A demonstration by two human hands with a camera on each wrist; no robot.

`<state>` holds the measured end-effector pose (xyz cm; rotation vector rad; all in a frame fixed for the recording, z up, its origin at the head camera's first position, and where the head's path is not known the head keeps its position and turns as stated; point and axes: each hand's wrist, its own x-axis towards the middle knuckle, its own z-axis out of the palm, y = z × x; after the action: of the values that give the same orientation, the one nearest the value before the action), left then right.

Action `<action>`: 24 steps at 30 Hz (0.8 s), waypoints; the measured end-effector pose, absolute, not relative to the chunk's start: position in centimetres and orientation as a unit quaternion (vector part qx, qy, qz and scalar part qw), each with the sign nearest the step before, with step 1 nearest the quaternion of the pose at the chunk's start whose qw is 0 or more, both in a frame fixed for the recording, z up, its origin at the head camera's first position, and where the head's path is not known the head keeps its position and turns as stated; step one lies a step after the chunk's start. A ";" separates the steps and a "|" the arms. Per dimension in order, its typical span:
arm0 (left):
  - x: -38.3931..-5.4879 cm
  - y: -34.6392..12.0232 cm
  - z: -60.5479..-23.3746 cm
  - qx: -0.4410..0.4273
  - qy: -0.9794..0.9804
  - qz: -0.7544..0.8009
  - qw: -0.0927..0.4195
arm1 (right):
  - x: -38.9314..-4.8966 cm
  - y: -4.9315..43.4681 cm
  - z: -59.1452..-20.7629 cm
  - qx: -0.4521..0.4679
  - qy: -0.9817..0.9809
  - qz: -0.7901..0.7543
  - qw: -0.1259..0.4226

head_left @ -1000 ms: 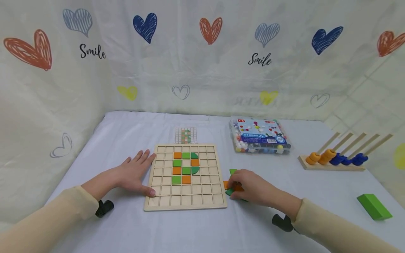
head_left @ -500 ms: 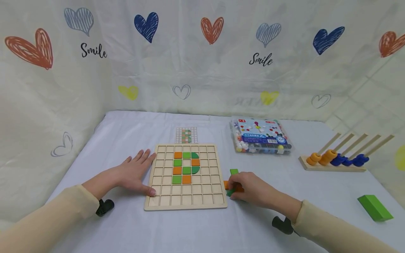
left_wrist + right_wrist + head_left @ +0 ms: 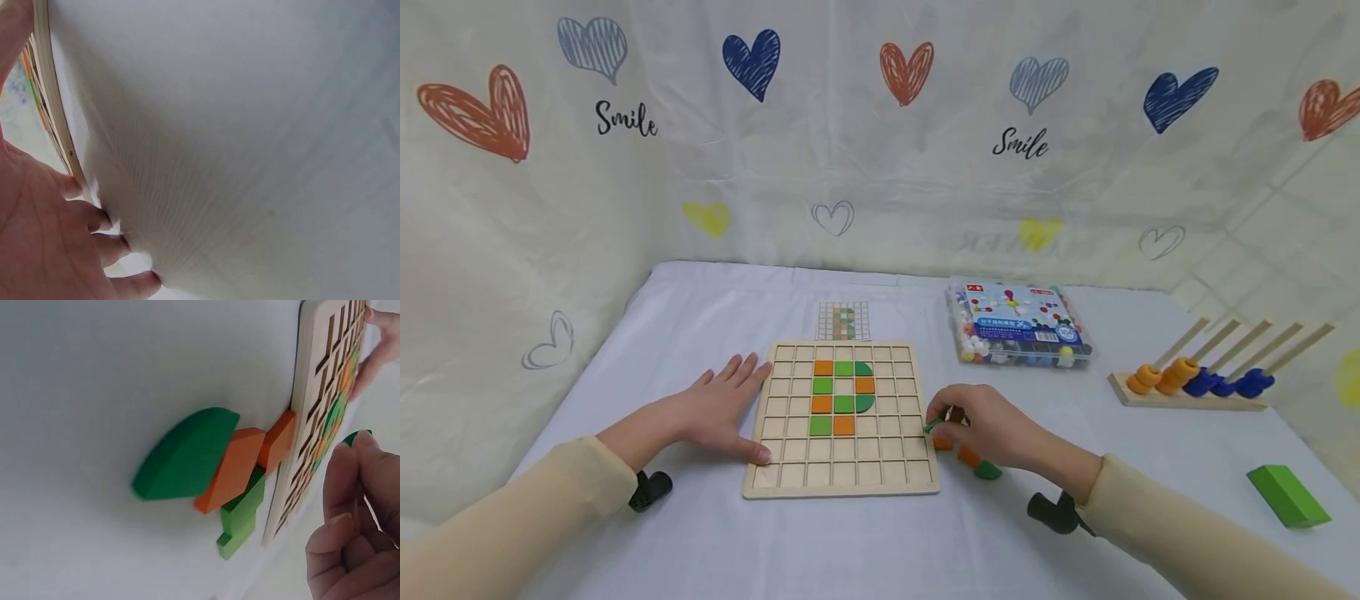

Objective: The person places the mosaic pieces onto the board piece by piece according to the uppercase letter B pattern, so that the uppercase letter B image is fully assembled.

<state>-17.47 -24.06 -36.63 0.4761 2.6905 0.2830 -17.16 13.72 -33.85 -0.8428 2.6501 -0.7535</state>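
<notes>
A wooden grid board (image 3: 805, 487) lies flat on the table, with orange, light green and dark green tiles (image 3: 844, 404) set in some squares. My left hand (image 3: 718, 412) rests spread along its left edge, the thumb on the lower left corner. Just off the board's right edge, my right hand (image 3: 988, 425) pinches a small dark green tile (image 3: 932, 426) between thumb and fingers; its full outline is hidden. Below that hand lie loose pieces: a dark green quarter-round tile (image 3: 187, 456), two orange tiles (image 3: 234, 465) and light green tiles (image 3: 244, 509).
Behind the board lies a printed pattern card (image 3: 844, 321). A clear plastic box of coloured beads (image 3: 1018, 325) stands at the back right. Farther right are a peg stand with orange and blue beads (image 3: 1187, 392) and a green block (image 3: 1288, 496).
My right hand has lifted from the loose pieces with a dark green tile and shifted left and up toward the board. The left hand has stayed put.
</notes>
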 end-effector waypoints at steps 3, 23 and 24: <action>-17.5 -24.0 -36.6 0.171 0.960 0.101 0.196 | -17.6 12.9 -34.1 -0.273 0.909 -0.282 0.141; -17.4 -24.0 -36.6 0.169 0.961 0.100 0.197 | -19.2 9.0 -34.4 -0.248 0.912 -0.312 0.099; -17.4 -24.0 -36.6 0.168 0.961 0.099 0.197 | -19.2 8.9 -34.4 -0.248 0.913 -0.309 0.100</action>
<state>-17.43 -24.01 -36.57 0.4691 2.6895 0.2783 -19.21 8.92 -34.37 -0.7344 2.6982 -0.9149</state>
